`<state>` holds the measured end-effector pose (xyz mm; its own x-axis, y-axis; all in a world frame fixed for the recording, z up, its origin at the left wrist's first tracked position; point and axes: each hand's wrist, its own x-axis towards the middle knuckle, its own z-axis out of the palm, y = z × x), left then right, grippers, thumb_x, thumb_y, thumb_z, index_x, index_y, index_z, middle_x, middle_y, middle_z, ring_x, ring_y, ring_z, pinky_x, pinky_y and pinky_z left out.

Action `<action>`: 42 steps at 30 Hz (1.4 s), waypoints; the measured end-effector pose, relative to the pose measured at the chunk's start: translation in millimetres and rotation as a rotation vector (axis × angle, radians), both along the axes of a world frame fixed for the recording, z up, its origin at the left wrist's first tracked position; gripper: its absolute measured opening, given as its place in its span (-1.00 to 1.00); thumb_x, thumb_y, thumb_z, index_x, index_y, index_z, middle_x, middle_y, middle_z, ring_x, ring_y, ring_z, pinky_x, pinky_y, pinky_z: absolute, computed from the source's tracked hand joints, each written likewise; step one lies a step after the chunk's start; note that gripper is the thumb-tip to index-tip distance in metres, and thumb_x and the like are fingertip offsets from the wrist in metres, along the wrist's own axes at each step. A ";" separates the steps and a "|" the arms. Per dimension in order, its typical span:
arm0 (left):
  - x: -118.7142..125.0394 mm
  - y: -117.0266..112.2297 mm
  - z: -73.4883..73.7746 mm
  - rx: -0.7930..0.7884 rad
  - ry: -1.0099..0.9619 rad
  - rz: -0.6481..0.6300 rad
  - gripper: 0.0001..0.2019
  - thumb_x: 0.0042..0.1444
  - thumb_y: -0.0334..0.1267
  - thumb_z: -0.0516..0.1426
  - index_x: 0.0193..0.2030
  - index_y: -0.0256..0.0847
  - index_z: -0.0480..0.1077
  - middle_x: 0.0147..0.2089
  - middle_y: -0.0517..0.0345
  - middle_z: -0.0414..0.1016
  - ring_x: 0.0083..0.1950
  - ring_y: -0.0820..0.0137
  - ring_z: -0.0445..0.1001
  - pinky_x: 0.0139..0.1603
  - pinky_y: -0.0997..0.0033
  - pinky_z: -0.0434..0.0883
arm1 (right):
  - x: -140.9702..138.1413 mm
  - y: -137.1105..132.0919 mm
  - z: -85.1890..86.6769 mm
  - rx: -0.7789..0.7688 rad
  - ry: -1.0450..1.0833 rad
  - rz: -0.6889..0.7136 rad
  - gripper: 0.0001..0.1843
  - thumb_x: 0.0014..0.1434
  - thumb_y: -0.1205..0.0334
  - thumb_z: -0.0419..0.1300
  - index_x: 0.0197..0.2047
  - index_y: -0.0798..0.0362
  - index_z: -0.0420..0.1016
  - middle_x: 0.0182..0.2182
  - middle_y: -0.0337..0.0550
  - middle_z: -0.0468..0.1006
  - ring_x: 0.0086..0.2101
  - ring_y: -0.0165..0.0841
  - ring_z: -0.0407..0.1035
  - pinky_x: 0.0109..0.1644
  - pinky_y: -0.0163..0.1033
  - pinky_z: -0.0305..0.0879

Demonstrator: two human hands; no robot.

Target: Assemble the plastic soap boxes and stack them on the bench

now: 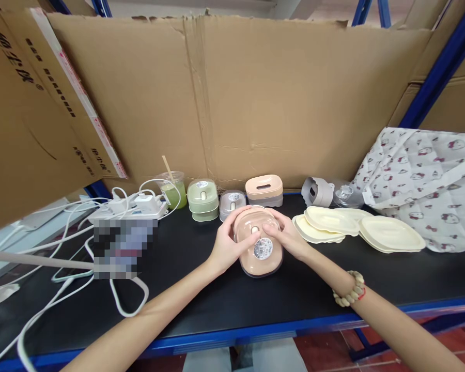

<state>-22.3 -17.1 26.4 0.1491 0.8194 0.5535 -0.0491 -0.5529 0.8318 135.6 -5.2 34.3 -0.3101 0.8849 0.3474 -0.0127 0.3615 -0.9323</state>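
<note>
A pink lidded box (251, 263) with a clear top, a small knob and a round printed sticker is between my hands over the black tabletop. My left hand (232, 240) grips its left side, thumb on the lid near the knob. From the right, my right hand (289, 235) holds the other side, its thumb also on the lid. Just behind stand a grey lidded box (231, 202) and a green lidded box (202, 199). A peach oval ring-shaped piece (264, 186) rests on a grey one. The box's underside is hidden.
Cream oval trays (391, 232) lie at the right, beside a patterned cloth bag (430, 191). A grey scalloped piece (318, 192) and a clear lid (346, 195) stand behind them. At left are a green drink cup (174, 191), a power strip (147, 206) and white cables (120, 305).
</note>
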 end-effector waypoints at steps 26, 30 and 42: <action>5.1 -3.6 3.9 -0.847 -0.385 -0.331 -0.47 0.00 0.18 0.06 -0.07 -0.21 0.43 -0.10 -0.01 0.56 0.01 0.09 0.45 0.04 0.15 0.35 | -2.3 4.5 -7.4 -0.213 -0.054 -0.155 -0.55 0.01 -0.16 0.16 -0.15 -0.03 0.47 -0.20 -0.15 0.54 -0.09 -0.22 0.38 0.07 -0.08 0.27; 8.3 -4.5 5.6 -0.837 -0.407 -0.268 -0.49 0.05 0.14 0.04 -0.04 -0.21 0.40 -0.08 0.03 0.56 0.00 0.14 0.46 0.03 0.20 0.36 | 0.7 4.4 -6.9 -0.092 -0.215 -0.280 -0.50 -0.01 -0.09 0.19 -0.03 -0.04 0.42 -0.18 -0.13 0.50 -0.24 -0.28 0.41 -0.05 -0.09 0.34; 14.7 -10.7 -5.2 -0.924 -0.275 -0.326 -0.38 0.03 0.31 -0.10 0.05 -0.06 0.33 -0.08 0.01 0.54 -0.07 0.16 0.51 -0.12 0.17 0.41 | -1.4 -2.1 -14.2 0.005 -0.221 -0.085 -0.19 -0.08 -0.08 0.27 0.23 -0.06 0.22 0.09 -0.06 0.35 0.12 -0.18 0.21 0.24 0.00 0.03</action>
